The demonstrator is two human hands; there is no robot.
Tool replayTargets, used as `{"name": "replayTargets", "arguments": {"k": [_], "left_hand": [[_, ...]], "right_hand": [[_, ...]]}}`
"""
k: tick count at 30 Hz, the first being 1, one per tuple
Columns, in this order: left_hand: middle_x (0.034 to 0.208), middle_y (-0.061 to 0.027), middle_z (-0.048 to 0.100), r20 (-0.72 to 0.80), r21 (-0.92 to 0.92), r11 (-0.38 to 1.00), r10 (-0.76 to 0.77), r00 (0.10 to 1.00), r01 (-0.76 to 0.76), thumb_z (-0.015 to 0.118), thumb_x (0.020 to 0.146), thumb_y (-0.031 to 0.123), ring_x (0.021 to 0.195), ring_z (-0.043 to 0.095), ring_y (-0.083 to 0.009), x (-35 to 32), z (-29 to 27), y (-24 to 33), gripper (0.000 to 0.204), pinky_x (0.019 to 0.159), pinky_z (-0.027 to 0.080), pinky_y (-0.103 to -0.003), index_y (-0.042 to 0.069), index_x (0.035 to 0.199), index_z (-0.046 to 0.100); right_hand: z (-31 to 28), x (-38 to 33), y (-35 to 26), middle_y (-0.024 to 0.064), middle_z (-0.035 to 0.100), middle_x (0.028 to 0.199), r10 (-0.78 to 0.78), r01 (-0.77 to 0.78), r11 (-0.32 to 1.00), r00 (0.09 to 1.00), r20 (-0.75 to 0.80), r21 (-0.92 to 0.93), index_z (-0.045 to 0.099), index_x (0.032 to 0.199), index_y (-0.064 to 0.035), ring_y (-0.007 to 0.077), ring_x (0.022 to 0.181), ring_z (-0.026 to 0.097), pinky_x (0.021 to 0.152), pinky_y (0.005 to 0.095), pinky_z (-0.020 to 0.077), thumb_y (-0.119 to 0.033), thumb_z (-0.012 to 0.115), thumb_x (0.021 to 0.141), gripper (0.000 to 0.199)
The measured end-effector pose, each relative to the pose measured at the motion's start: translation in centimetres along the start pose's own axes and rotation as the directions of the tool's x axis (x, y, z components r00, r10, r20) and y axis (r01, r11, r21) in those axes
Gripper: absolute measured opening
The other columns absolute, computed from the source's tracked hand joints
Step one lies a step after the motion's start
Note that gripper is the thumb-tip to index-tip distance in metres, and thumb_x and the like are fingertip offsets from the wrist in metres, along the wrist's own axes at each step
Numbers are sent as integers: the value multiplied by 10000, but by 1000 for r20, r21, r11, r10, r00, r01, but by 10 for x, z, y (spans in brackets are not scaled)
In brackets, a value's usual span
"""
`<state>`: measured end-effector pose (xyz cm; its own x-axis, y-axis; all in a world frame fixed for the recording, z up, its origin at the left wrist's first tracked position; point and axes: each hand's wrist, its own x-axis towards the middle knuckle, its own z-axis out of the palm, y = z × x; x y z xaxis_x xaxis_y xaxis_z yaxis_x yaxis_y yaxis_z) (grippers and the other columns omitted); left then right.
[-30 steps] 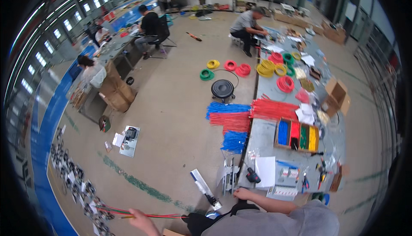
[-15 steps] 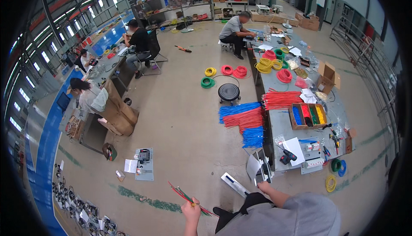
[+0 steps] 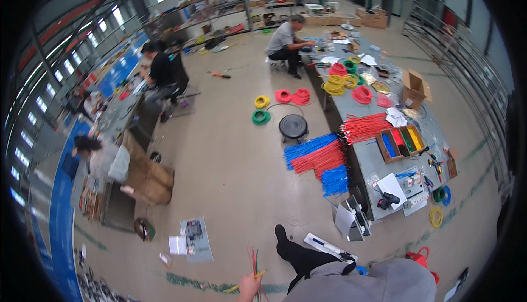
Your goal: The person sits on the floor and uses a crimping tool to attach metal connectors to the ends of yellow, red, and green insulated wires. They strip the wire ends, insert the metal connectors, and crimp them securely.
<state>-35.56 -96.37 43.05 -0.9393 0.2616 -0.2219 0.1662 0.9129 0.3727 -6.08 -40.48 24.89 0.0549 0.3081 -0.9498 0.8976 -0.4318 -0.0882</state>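
Below, left hand (image 3: 250, 288) grip closed on thin wire strands (image 3: 255, 263), red, green, yellow, stiff.

Daylit workshop, concrete floor (image 3: 230, 154), long workbench (image 3: 373, 154)

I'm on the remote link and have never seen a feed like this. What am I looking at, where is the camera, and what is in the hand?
This is one wide fisheye view from a camera on a person's head, looking down, so straight edges bend near the rim. There is no machine. Only one hand shows, at the bottom edge; which hand it is cannot be told. It grips a bunch of thin wires, red, green and yellow. To the right a long grey table carries red wire bundles, a sorted tray and coils. Blue and red wires hang beside it.
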Motion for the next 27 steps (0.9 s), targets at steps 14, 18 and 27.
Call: {"name": "replayTargets", "arguments": {"k": [14,18,27], "left_hand": [[929,-293,714,88,21,859,-511,855,512,522,1018,423,858,703,-456,373,-266,-103,481,738,538,-554,-3,1144,708],[987,-288,710,116,61,874,-485,867,482,547,1005,399,871,695,-451,518,-288,-163,465,751,541,-553,34,1260,681],[721,-230,680,-25,-75,995,63,998,-65,671,923,397,694,680,-458,945,-337,-186,370,645,549,-554,40,835,709]], "right_hand": [[435,-93,-673,83,556,606,-676,726,671,682,278,-152,710,836,-27,189,478,510,472,384,447,-397,681,901,377],[519,-200,-860,14,492,559,-719,765,644,610,332,-11,696,801,-43,158,472,484,440,351,398,-363,691,905,337],[541,-48,-802,182,630,781,-355,306,901,928,-114,-308,695,881,-67,277,660,604,595,495,483,-325,574,905,286]]}}
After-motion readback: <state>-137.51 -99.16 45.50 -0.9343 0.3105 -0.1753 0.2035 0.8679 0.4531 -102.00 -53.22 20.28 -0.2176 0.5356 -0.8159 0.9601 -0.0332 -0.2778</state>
